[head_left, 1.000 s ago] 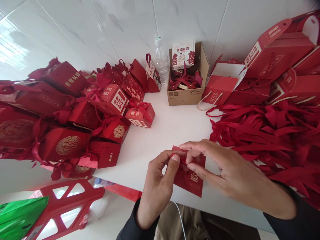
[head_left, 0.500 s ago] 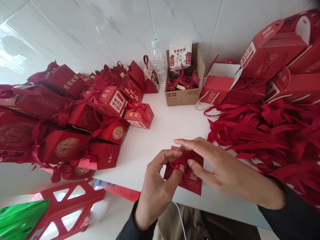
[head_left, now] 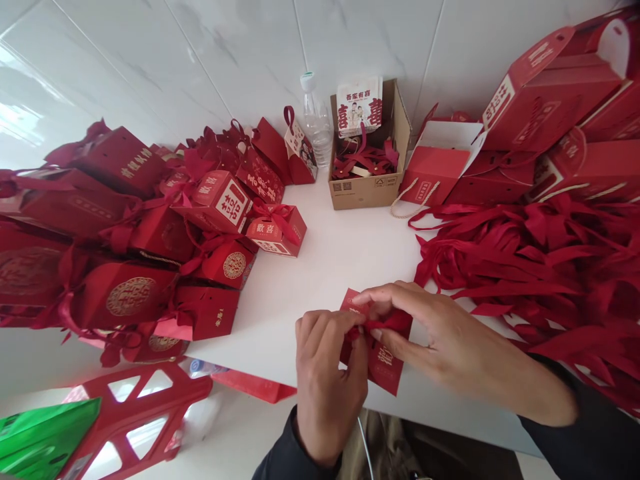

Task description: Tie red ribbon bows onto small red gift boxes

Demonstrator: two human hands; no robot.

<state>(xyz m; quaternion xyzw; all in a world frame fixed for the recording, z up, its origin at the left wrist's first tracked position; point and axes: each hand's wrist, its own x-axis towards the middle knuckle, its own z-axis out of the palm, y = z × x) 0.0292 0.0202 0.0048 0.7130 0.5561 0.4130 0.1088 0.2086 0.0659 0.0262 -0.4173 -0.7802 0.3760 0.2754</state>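
Ribbon point(head_left: 395, 321) of flat red fabric runs crosswise between left hand point(head_left: 330, 373) and right hand point(head_left: 445, 333), both pinching it, neither clearly nearer, over angular red cardboard piece point(head_left: 386, 373) at near edge of flat white bench point(head_left: 280, 293).

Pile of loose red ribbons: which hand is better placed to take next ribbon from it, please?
Right, I would judge. The right hand and its forearm lie nearer the pile of loose red ribbons; the left hand is farther off, pinching ribbon over the red box.
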